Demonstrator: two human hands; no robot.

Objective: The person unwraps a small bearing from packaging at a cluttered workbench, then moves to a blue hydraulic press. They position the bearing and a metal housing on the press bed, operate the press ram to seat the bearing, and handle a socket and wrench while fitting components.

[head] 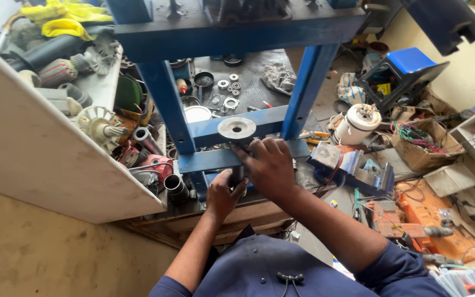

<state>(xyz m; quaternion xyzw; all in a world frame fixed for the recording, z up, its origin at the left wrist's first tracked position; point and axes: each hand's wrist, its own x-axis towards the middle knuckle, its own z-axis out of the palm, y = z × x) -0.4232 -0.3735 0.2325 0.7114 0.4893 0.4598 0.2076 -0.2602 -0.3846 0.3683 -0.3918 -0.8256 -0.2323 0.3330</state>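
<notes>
A blue steel press frame (pixel 167 104) stands on a cluttered workbench. A round metal disc with a centre hole (pixel 237 128) rests on the frame's lower crossbars. A dark shaft (pixel 237 175) hangs below the disc. My left hand (pixel 222 193) grips that shaft from underneath. My right hand (pixel 270 165) lies over the crossbar just below and right of the disc, its fingers curled against the shaft's top. How the shaft joins the disc is hidden by my hands.
Bearings and washers (pixel 228 88) lie on the bench behind the frame beside a grey rag (pixel 279 77). A white shelf (pixel 39 148) at left holds motor rotors and tubes. At right sit a white motor part (pixel 358 124), a blue vise (pixel 353 168) and cardboard boxes of wires (pixel 421 146).
</notes>
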